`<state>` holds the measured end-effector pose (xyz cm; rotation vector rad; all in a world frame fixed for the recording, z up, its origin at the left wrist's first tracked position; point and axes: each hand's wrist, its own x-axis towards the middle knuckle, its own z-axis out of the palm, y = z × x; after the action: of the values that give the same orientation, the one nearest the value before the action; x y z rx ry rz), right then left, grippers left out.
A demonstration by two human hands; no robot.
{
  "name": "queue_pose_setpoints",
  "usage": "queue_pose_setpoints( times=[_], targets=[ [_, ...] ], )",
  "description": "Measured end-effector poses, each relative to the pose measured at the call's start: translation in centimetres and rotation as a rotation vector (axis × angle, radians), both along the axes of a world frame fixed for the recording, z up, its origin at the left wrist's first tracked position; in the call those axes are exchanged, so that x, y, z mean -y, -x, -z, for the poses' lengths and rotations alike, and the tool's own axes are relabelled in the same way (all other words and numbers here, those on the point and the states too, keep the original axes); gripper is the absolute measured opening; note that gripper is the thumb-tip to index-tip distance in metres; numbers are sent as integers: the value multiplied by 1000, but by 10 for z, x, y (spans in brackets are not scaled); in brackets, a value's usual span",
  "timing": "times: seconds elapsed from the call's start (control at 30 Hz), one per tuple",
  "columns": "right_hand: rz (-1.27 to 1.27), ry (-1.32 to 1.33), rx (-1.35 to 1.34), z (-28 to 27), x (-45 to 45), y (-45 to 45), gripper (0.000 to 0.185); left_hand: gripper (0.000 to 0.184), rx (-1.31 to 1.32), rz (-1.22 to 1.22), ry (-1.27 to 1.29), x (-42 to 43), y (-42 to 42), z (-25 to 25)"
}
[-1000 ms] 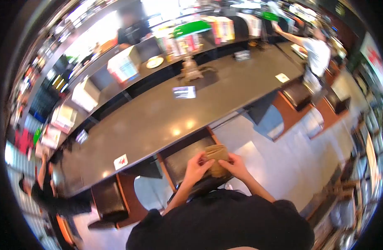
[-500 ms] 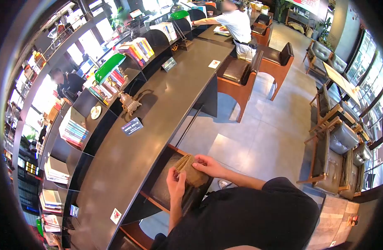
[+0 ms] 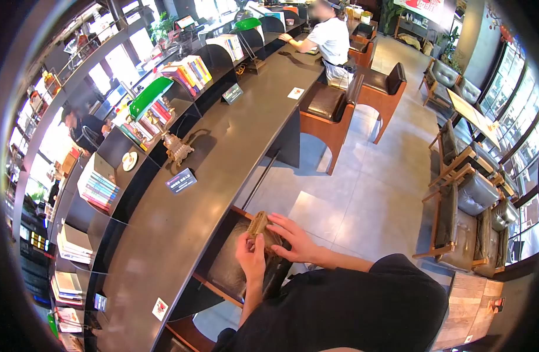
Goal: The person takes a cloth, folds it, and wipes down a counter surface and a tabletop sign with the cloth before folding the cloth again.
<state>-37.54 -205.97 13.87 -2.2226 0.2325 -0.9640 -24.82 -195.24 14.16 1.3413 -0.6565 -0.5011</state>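
Observation:
Both of my hands are at a folded brown cloth [image 3: 258,224] held over the dark leather seat of a chair [image 3: 227,258]. My left hand [image 3: 251,256] grips the cloth's near side, its thumb pointing up against the folds. On the other side, my right hand [image 3: 294,241] has its fingers stretched along the cloth and its thumb lower down, with part of the cloth between them. The lower part of the cloth is partly hidden behind the right hand.
A long dark counter [image 3: 222,158] runs along my left, bearing a small sign [image 3: 181,181] and a bronze-coloured lamp base [image 3: 176,149]. Brown chairs [image 3: 323,101] line it ahead. A person in a white shirt [image 3: 331,41] stands at its far end. Armchairs [image 3: 460,226] stand right.
The cloth is folded into a smaller, narrower bundle. My right hand's fingers have straightened over it. The person in white has drawn an arm back, and the view has shifted slightly.

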Motion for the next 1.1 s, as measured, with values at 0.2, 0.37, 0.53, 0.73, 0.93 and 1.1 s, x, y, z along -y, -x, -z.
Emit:
queue_pose_setpoints(
  times=[0.2, 0.37, 0.53, 0.73, 0.93, 1.1],
  targets=[
    [-34, -50, 16, 4, -8, 2, 73, 18, -49, 78, -30, 2, 12, -8],
    [-63, -395, 64, 33, -13, -4, 79, 32, -99, 178, -39, 4, 24, -24],
    [-62, -1034, 209, 51, -17, -9, 71, 37, -20, 299, -101, 7, 20, -25],
    [-58, -1786, 300, 35, -11, -8, 64, 30, 264, 130, -177, -1, 7, -15],
    [-232, -1900, 188, 24, -11, -7, 54, 38, 851, 31, -192, 9, 4, -7],
    [-175, -1895, 147, 9, 22, -5, 48, 47, 941, 10, -307, 43, 26, -3]
  ],
)
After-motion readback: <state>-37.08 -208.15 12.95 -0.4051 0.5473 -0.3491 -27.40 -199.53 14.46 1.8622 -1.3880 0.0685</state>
